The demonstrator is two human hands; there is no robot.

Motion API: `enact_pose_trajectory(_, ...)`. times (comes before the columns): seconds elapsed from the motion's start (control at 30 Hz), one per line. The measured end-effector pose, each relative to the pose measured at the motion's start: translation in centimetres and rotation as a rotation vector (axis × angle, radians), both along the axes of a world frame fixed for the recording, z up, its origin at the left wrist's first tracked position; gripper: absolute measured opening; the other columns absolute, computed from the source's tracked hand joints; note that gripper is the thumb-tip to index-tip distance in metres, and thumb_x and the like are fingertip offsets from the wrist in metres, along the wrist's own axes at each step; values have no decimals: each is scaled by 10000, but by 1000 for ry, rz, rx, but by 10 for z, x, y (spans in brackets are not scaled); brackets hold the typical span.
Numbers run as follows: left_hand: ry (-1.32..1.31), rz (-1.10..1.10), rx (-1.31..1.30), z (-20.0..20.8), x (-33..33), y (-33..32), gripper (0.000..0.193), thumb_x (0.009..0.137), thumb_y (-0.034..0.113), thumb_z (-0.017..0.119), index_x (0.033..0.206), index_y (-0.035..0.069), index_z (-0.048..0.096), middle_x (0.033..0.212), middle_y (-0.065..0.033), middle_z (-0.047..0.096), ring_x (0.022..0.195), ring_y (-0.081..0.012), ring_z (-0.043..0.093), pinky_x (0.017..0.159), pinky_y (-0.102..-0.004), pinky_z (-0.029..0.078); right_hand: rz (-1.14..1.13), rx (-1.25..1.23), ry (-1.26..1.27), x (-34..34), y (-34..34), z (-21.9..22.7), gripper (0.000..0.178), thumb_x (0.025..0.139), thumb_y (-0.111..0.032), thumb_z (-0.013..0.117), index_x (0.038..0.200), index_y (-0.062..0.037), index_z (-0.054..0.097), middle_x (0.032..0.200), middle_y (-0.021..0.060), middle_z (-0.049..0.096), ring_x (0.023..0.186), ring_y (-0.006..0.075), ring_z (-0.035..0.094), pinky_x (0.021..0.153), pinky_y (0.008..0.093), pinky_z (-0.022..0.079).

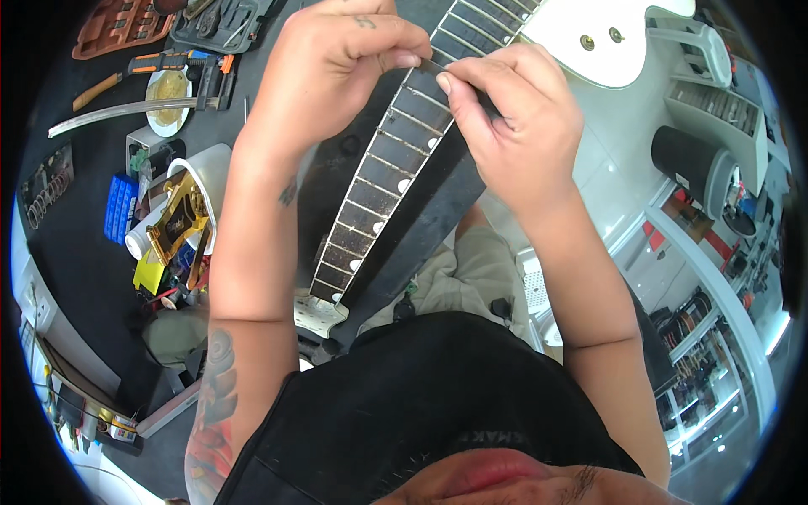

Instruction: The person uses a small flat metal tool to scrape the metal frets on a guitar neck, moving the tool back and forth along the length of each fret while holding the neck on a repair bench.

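Note:
A white electric guitar (606, 42) lies at a slant, its body at the far right and its headstock (321, 315) close to my torso. Metal frets cross the dark fretboard (370, 195), and pale inlays sit along its right edge. Over the upper neck, my left hand (341, 71) pinches one end of a thin dark strip (433, 65) between thumb and forefinger. The strip's other end is in the closed fingertips of my right hand (523, 118). Most of it is hidden by the fingers, so its kind is unclear.
On the dark workbench (84, 194) at left stand a white container (220, 181) with gold hardware, a blue tray (120, 208), a plate (168, 126), a wooden-handled tool (95, 91) and open tool cases (126, 25). A black bin (686, 164) stands right.

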State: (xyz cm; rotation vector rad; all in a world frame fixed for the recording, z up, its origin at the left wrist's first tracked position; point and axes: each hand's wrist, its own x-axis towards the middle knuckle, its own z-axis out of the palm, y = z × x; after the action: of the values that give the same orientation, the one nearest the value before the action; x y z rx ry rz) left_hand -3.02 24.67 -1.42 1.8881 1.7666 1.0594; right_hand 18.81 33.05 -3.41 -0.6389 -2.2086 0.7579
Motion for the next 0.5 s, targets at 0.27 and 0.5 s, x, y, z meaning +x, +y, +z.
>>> enact_pose_trajectory(0.27, 30, -53, 24, -1, -2, 3, 280, 813, -108, 806, 1034, 58, 850, 829, -40, 679, 811, -213, 664, 734, -356, 530, 9, 11, 22, 3, 0, -4, 208, 804, -39, 932, 965, -92, 811, 910, 52, 711, 873, 301, 689, 789, 426, 567)
enact_pose_trajectory(0.5, -6, -145, -85, 6, -5, -10, 231, 854, -97, 811, 1039, 38, 843, 844, -43, 713, 807, -220, 665, 738, -355, 535, 58, 11, 45, 10, -12, -5, 209, 793, -33, 933, 956, -76, 809, 898, 52, 706, 867, 300, 681, 768, 425, 560)
